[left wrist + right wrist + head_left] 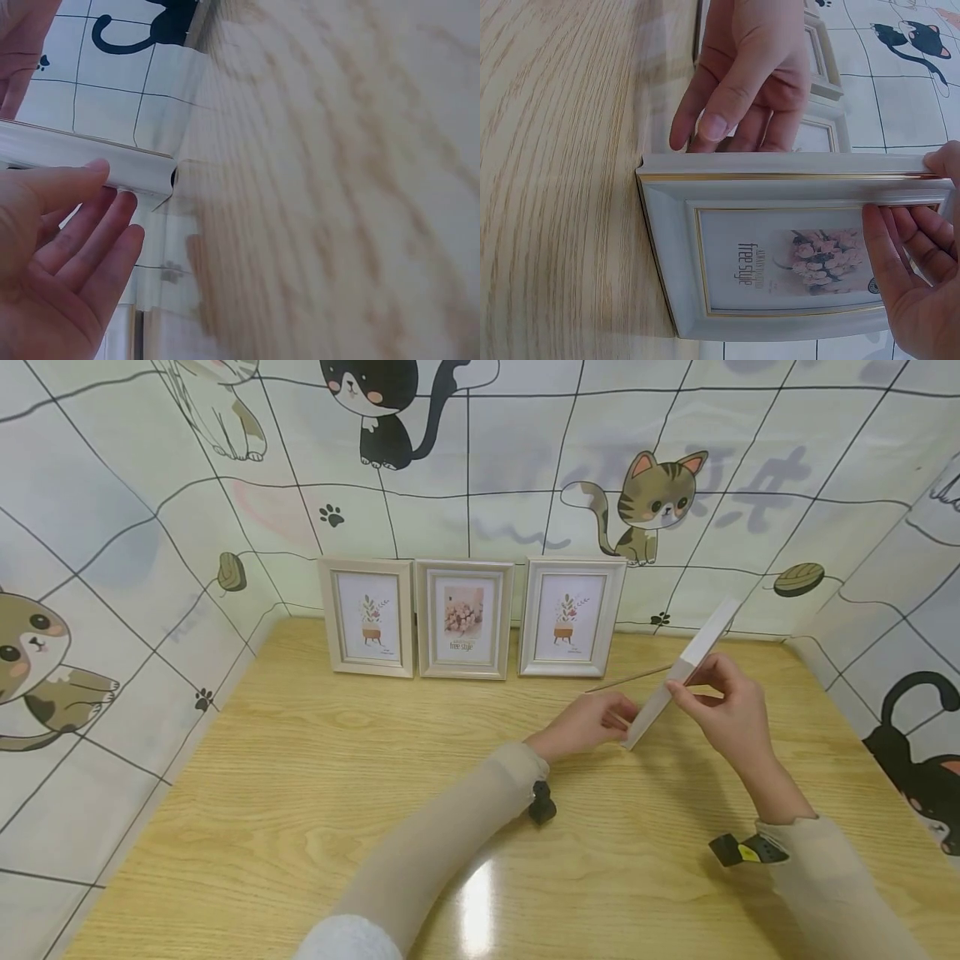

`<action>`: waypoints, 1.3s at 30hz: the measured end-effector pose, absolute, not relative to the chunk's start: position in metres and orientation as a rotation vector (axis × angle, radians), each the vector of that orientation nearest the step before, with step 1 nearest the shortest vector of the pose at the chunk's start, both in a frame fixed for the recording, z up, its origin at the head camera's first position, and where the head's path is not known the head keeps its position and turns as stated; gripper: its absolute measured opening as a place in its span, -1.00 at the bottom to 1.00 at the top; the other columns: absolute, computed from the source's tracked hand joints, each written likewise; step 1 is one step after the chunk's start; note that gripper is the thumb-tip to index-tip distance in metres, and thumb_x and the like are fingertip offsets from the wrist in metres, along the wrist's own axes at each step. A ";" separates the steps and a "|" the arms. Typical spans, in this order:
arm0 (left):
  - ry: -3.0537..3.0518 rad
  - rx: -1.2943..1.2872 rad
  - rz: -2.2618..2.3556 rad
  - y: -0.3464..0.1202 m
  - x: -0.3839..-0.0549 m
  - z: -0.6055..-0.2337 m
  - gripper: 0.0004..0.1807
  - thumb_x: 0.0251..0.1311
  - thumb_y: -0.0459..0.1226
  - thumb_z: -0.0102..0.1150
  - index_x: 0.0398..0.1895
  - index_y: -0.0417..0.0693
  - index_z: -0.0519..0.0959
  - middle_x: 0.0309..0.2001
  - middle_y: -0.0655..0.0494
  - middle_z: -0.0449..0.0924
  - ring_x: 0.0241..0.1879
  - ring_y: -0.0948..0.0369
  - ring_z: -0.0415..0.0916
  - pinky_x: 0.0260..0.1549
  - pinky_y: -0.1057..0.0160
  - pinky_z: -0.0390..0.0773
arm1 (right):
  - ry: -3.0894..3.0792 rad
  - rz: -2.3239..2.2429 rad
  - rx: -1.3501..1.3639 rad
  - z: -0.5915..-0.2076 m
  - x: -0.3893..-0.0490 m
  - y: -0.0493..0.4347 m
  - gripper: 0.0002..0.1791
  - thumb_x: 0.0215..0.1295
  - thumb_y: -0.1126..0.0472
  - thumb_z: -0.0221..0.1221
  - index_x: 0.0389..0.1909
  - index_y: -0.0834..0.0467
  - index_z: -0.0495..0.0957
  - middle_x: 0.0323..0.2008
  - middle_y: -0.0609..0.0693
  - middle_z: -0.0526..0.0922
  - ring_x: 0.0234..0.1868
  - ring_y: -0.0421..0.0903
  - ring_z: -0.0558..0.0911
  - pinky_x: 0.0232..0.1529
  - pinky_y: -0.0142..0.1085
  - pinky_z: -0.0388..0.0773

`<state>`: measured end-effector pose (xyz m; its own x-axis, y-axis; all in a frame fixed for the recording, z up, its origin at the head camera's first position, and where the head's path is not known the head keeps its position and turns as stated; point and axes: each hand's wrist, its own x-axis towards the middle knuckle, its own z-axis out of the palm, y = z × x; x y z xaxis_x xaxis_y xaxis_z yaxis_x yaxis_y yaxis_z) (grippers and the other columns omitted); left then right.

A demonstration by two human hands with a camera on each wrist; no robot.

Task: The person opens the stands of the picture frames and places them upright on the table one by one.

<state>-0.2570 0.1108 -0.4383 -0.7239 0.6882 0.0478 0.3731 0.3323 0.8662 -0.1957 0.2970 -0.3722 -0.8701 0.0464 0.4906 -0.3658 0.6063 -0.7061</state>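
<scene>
A white picture frame [742,184] with gold lines and a pink flower print stands tilted, one end near the wooden table, in the right wrist view. My right hand [731,710] grips its edge, thumb on the near side and fingers across its front. My left hand [585,724] is at the frame's lower end, behind it; in the left wrist view the thumb and loosely bent fingers lie against the white rail [146,169]. Nothing shows between them, though the contact is partly hidden. A thin brown strip [626,679] slopes leftward from behind the frame.
Three framed prints stand in a row at the table's back: a plant print in a beige frame [367,667], a flower print in the middle frame [461,670] and another plant print in a silvery frame [562,667]. A cat-patterned cloth [517,518] hangs behind the wooden table [315,760].
</scene>
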 end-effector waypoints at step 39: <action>2.421 0.976 1.197 0.119 -0.262 -0.447 -0.79 0.22 -0.34 0.33 -0.09 -0.03 0.61 -0.05 0.14 0.72 -0.21 0.44 0.69 -0.31 0.66 0.54 | -2.702 1.682 0.229 -0.417 -0.248 0.405 -0.64 0.46 0.28 0.11 0.11 -0.21 0.40 -0.09 -0.55 0.54 -0.11 -0.61 0.58 -0.15 -0.65 0.59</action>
